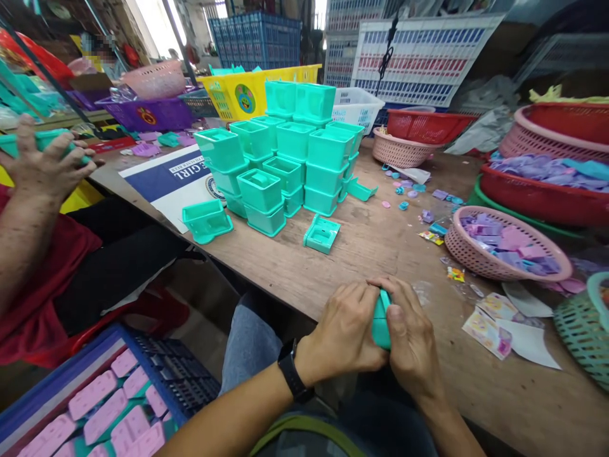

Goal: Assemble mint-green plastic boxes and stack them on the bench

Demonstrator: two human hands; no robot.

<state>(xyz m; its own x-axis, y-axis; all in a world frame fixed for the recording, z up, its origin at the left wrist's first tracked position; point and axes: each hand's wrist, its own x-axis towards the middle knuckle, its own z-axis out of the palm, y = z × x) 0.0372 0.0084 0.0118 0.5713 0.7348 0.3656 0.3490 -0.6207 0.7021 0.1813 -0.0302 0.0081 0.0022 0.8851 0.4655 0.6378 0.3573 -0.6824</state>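
Between my two hands, near the table's front edge, is a teal plastic piece (380,327), mostly covered by fingers. My left hand (349,324) wraps it from the left, and a black watch sits on that wrist. My right hand (412,339) presses on it from the right, thumb along its side. Beyond them a teal plastic part with a recess (322,233) lies on the wood. Stacked teal boxes (292,143) rise behind it, and one teal box (206,221) rests tilted at the table edge.
At left, a co-worker's hand (40,149) holds a teal part. A crate (178,374) of pink-and-teal pieces stands low left. On the right are a pink basket (509,270) of purple parts, printed cards (490,333) and scattered small pieces. A yellow basket (228,95) stands behind the stacks.
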